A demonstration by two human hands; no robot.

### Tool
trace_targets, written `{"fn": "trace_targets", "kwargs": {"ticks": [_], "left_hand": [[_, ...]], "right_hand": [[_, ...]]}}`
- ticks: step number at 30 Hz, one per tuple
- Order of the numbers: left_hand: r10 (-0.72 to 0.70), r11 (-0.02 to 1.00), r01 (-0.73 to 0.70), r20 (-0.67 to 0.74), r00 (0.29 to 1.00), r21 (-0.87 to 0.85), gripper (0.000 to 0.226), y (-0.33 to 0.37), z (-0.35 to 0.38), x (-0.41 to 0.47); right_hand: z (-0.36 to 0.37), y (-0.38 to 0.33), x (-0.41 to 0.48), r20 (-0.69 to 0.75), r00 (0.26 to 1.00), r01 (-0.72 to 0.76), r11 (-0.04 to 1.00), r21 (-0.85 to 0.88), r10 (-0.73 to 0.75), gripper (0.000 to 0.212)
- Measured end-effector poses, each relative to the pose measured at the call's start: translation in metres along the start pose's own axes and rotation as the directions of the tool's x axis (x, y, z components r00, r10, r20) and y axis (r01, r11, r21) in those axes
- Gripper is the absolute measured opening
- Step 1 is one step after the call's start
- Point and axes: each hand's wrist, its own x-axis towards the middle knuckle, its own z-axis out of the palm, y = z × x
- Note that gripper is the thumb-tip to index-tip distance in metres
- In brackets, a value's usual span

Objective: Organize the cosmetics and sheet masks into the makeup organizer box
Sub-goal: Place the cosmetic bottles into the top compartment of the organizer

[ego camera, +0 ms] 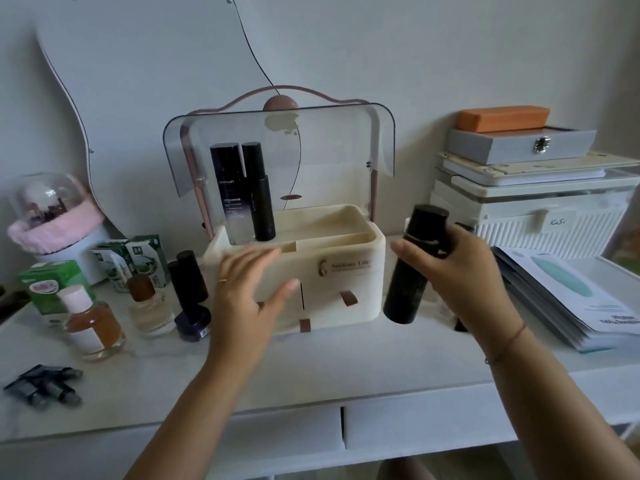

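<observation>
The cream makeup organizer box (349, 289) stands mid-table with its clear lid (332, 147) raised. Two tall dark bottles (242, 192) stand in its left rear compartment. My right hand (460, 271) grips a tall black bottle (412, 271), tilted, just right of the box. My left hand (252, 289) hovers with straight fingers in front of the box's left face and holds nothing. Left of the box stand a black bottle (188, 278), a dark jar (193, 322) and two clear bottles (149, 306). A stack of sheet masks (575, 299) lies at the right.
Green cartons (48, 284) and a pink domed ornament (48, 209) sit at the left. Small grey tubes (45, 384) lie near the front left edge. Stacked storage boxes (533, 199) rise at the back right. A wavy mirror (156, 64) leans on the wall.
</observation>
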Motion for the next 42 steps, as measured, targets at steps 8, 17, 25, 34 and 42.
{"fn": "trace_targets", "kwargs": {"ticks": [8, 17, 25, 34, 42], "left_hand": [[-0.177, 0.914, 0.223, 0.163, 0.971, -0.339, 0.05, 0.044, 0.01, 0.006], [-0.22, 0.951, 0.223, 0.039, 0.975, -0.212, 0.055, 0.013, -0.019, 0.03], [-0.055, 0.997, 0.055, -0.001, 0.998, 0.059, 0.026, -0.027, -0.02, 0.025], [-0.04, 0.999, 0.04, 0.021, 0.999, 0.01, 0.03, -0.035, -0.018, 0.022], [-0.042, 0.999, 0.042, 0.017, 0.999, -0.013, 0.025, -0.037, -0.017, 0.021]], "right_hand": [[0.046, -0.079, 0.023, 0.261, 0.963, -0.048, 0.919, 0.391, -0.061, 0.041], [0.081, -0.078, 0.05, 0.472, 0.877, -0.107, 0.92, 0.376, -0.091, 0.029], [0.117, -0.051, 0.111, 0.269, 0.961, 0.019, 0.988, 0.15, -0.059, 0.027], [0.161, -0.026, 0.14, 0.358, 0.928, -0.073, 0.994, -0.085, 0.099, 0.039], [0.17, -0.025, 0.146, 0.425, 0.889, -0.09, 0.975, -0.202, 0.17, 0.034]]}}
